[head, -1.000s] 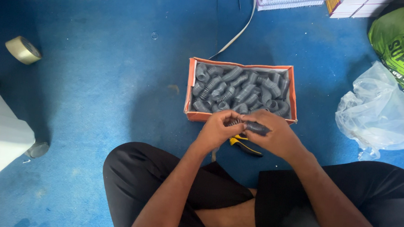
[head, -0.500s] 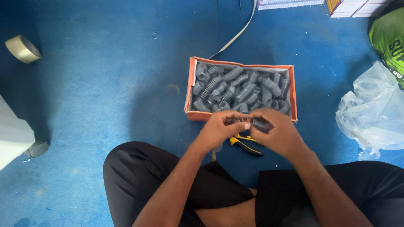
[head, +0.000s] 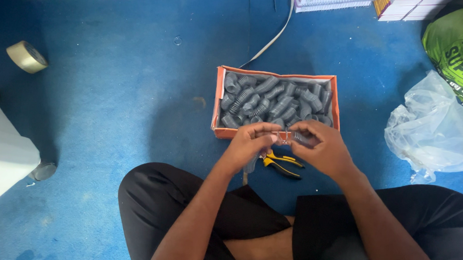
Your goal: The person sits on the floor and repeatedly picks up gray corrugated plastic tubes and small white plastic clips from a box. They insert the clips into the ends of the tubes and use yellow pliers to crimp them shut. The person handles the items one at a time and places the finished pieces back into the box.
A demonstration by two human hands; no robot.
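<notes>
Left hand point(head: 250, 146): fingertips pinched on a small wire clip point(head: 281, 137).
Right hand point(head: 321, 149): fingers curled around 1 grey ribbed sleeve point(head: 300, 138), just in front of the box.
Progress: clip at the sleeve's end, seating unclear.
Orange box point(head: 218, 103): full of grey sleeves.
Pliers point(head: 280, 164): on the floor under the hands.

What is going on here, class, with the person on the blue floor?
A person sits cross-legged on a blue floor. The left hand and the right hand meet over a small grey ribbed piece with a thin wire clip at its end. Just beyond them stands an orange box full of similar grey pieces. Yellow-handled pliers lie on the floor under the hands. A tape roll and a clear plastic bag lie off to the sides.
</notes>
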